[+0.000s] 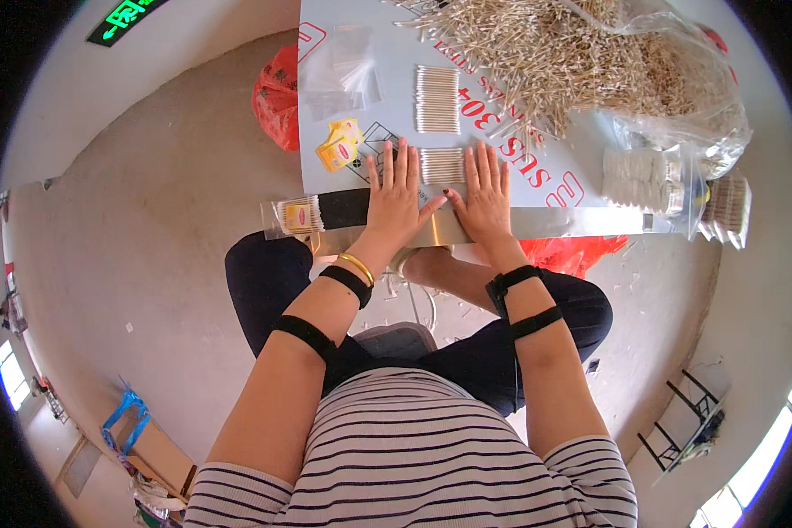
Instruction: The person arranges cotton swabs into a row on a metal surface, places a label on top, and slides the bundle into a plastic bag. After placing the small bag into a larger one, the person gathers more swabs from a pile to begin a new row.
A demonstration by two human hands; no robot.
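My left hand [394, 201] and my right hand [484, 202] lie on the table with fingers stretched forward. Between them is a short, neat row of cotton swabs [442, 165], with a hand along each end. Whether the fingers touch the swab tips, I cannot tell. Both thumbs point inward, close to each other below the row. Just beyond, a longer row of cotton swabs [437, 99] lies lined up. Small yellow cards [339, 146] sit left of my left hand, and flat clear plastic bags [341, 72] lie behind them.
A large heap of loose swabs [554, 53] spills from a clear sack at the back right. Filled swab packs [647, 180] stand at the right edge. One bagged pack with a yellow card [296, 216] rests at the table's front left. Red plastic bags [277, 101] hang beside the table.
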